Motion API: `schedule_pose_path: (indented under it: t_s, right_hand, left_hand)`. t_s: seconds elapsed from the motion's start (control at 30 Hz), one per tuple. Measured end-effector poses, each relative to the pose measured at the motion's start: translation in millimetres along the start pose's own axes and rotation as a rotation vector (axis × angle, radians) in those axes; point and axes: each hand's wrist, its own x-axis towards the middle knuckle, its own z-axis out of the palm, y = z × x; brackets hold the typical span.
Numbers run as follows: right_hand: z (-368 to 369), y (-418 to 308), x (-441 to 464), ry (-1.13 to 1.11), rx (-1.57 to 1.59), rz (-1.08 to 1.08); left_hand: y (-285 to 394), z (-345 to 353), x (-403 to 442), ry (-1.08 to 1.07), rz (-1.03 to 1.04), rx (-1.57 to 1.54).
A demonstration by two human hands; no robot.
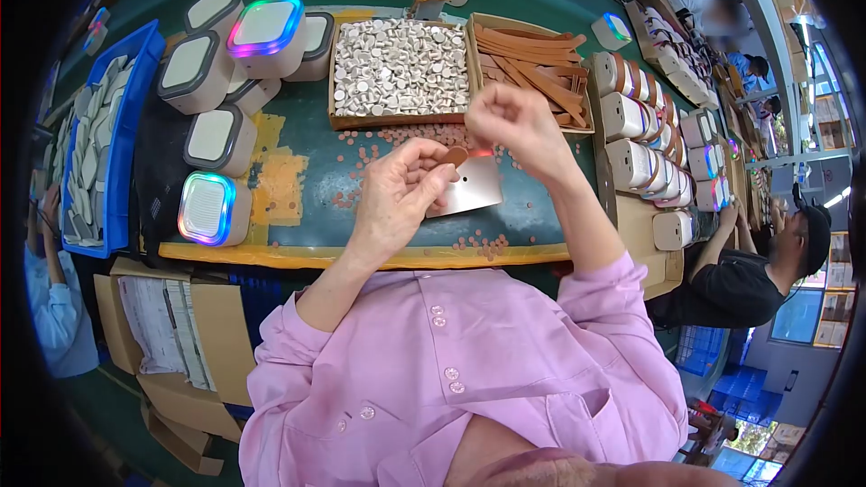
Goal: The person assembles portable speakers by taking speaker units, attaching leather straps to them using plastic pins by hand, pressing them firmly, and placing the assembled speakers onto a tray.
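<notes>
My left hand [397, 194] pinches the rounded end of a brown strap [456, 157] above the front of the green bench. Under that hand's fingertips lies a shiny metal plate [476, 188] with a small dark hole. To the right and slightly higher, my right hand [516, 126] has its fingers pressed together; whatever they hold, if anything, is too small to make out. Small pinkish discs [483, 243] are scattered in front of the plate, and more lie behind it. Beyond my hands stands a box of white caps [401, 68], beside a box of brown straps [532, 63].
Speakers, some with lit rims [266, 32], stand at the left near a blue bin [113, 140] of grey-white pieces. More speakers with straps [636, 126] fill cartons at the right. A person in black [744, 280] sits beyond them. An open carton [171, 325] stands lower left.
</notes>
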Motion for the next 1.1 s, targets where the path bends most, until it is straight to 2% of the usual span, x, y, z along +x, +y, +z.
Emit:
schedule_pose_path:
  t_s: [0.2,0.3,0.43,0.5,0.63,0.67,0.73,0.77,0.8,0.87,1.0,1.03,1.1]
  right_hand:
    - [1.3,20.4,-45.6,-0.008,0.164,0.101]
    - [2.8,24.6,-47.9,0.022,0.185,0.111]
    - [8.4,29.3,-49.4,0.084,0.126,0.071]
    - [9.2,34.7,-50.1,0.115,-0.040,-0.044]
    - [12.6,33.9,-51.4,0.268,-0.494,-0.344]
    - [17.0,19.8,-52.3,0.256,-0.550,-0.203]
    - [12.9,32.3,-51.2,0.263,-0.514,-0.222]
    - [9.7,37.0,-50.1,0.256,-0.456,-0.257]
    - [10.2,43.4,-49.7,0.271,-0.259,-0.152]
    - [15.4,38.7,-48.1,0.276,-0.030,-0.111]
    - [12.0,45.0,-45.4,0.204,-0.396,-0.198]
    - [13.5,42.4,-44.5,0.202,-0.505,-0.231]
    - [17.1,39.2,-47.2,0.221,-0.623,-0.255]
  left_hand:
    - [-3.1,14.9,5.8,0.022,0.283,0.479]
    - [-1.3,20.1,6.3,0.016,0.364,0.552]
    - [-0.9,17.6,6.6,0.006,0.314,0.594]
    - [2.6,18.5,4.0,0.008,0.270,0.621]
    - [-3.3,22.5,3.6,0.000,0.457,0.589]
    - [-7.9,19.0,5.5,-0.010,0.477,0.558]
    - [-7.5,16.6,7.9,-0.016,0.645,0.621]
    - [-10.5,16.2,8.6,-0.049,0.590,0.678]
    - [-12.6,14.4,8.9,-0.097,0.523,0.708]
    - [-8.9,9.7,6.9,-0.083,0.533,0.759]
    - [-14.9,-2.1,12.6,-0.126,0.671,0.744]
    - [-19.4,-7.8,11.6,-0.222,0.584,0.754]
    - [-31.9,-9.5,8.5,-0.175,0.507,0.731]
